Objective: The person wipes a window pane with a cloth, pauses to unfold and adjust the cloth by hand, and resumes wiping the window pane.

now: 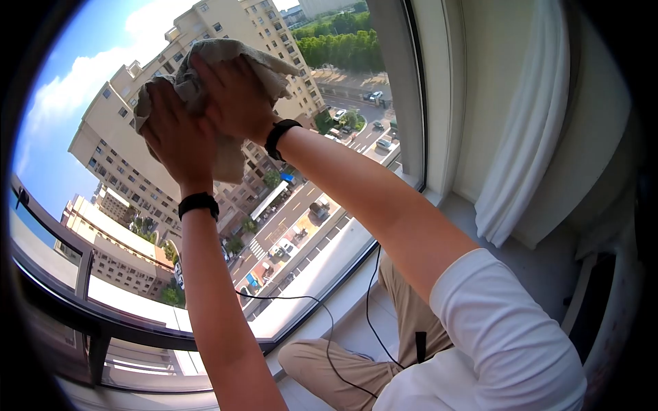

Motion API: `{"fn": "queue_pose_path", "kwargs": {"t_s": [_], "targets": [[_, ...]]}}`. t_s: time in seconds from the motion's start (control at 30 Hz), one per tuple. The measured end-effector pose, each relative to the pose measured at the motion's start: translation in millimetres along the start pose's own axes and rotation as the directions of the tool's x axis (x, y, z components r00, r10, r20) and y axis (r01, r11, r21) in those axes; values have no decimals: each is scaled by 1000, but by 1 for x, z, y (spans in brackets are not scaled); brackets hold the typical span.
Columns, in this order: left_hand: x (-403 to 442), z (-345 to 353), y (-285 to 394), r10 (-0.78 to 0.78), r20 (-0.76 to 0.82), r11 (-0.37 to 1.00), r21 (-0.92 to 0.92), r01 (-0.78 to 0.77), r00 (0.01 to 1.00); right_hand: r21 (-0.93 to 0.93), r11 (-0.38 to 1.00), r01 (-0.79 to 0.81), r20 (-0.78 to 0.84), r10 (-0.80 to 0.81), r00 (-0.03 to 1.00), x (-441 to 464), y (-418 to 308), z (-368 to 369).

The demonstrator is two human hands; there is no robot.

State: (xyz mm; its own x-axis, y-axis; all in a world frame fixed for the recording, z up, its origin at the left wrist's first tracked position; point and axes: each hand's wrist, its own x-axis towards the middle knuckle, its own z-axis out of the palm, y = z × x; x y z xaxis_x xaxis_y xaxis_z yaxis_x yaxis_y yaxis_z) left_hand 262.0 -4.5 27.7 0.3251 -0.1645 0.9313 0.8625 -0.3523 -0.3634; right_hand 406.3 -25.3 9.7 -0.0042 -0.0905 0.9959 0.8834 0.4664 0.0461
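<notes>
A grey-beige cloth (pixel 229 159) is bunched against the large window pane (pixel 356 164), its folds spreading above and below my hands. My left hand (pixel 173 130) grips it on the left side, fingers bent over the folds. Close beside, my right hand (pixel 236 96) holds the upper right part, with its fingertips sunk in the fabric. The two hands almost touch at the thumbs. Each wrist wears a black band, and both arms reach up and forward.
The dark window frame (pixel 322 306) runs along the bottom and right. At left is another framed window section (pixel 88 274). A white curtain (pixel 524 137) hangs at right. Thin black cables (pixel 332 329) cross my bent legs by the sill. Buildings and a street show outside, far below.
</notes>
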Motion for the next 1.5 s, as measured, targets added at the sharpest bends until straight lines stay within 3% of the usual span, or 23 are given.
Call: {"fn": "queue_pose_path", "kwargs": {"t_s": [0.17, 0.37, 0.47, 0.57, 0.67, 0.87, 0.97, 1.27, 1.5], "targets": [[-4, 4, -4, 25, 25, 1000, 8, -25, 999, -48, 999, 9, -33, -11, 999, 0, 0, 4], [-3, -11, -37, 163, 38, 981, -116, -158, 986, -44, 988, 151, 118, -145, 982, 4, 10, 18], [5, -29, -78, 162, 33, 987, -24, -162, 986, 33, 976, 215, 239, -217, 947, 28, -13, 17], [20, -51, -123, 186, -39, 982, -16, -187, 982, 84, 960, 266, 84, -273, 958, 49, -43, 43], [13, -67, -159, 213, 29, 977, 16, -213, 977, 74, 983, 167, -45, -164, 986, 46, -77, 62], [-34, -78, -149, 67, 38, 997, 27, -68, 997, 126, 977, 173, -72, -165, 984, 15, -97, 70], [-46, -78, -144, 29, 55, 999, 42, -31, 998, 141, 984, 106, 65, -116, 991, -4, -103, 68], [-76, -81, -136, -20, 195, 991, 131, -6, 981, 250, 963, 97, 133, -133, 982, -34, -107, 65], [-83, -78, -135, 11, 196, 993, 115, -34, 980, 304, 951, 61, 141, -108, 984, -41, -109, 66]]}}
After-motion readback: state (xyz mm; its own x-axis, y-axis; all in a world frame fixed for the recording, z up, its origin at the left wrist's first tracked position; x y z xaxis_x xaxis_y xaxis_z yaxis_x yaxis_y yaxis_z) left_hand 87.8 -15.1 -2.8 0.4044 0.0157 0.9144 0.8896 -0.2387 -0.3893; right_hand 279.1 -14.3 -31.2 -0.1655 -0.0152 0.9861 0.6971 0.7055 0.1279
